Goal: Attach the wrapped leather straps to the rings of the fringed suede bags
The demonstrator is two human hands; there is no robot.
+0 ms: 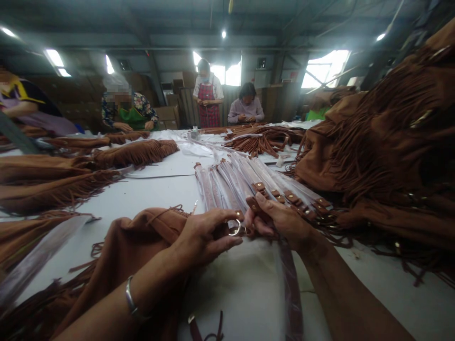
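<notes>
My left hand (208,234), with a silver bangle (130,293) on its wrist, pinches a shiny metal ring (234,228) between thumb and fingers. Close beside it, my right hand (279,215) is closed on the brown end of a leather strap (253,204). The strap's plastic-wrapped length (291,289) hangs below that hand. A small piece of brown leather lies between the two hands; what it joins is unclear. A brown fringed bag (142,237) lies beneath and left of my left hand, partly hidden by the arm.
Several plastic-wrapped straps (245,173) lie in a row beyond my hands. Brown fringed bags pile high (373,142) at the right, and more bags (53,182) lie left on the white table (156,189). Several people work across the table, including one in a checked apron (208,104).
</notes>
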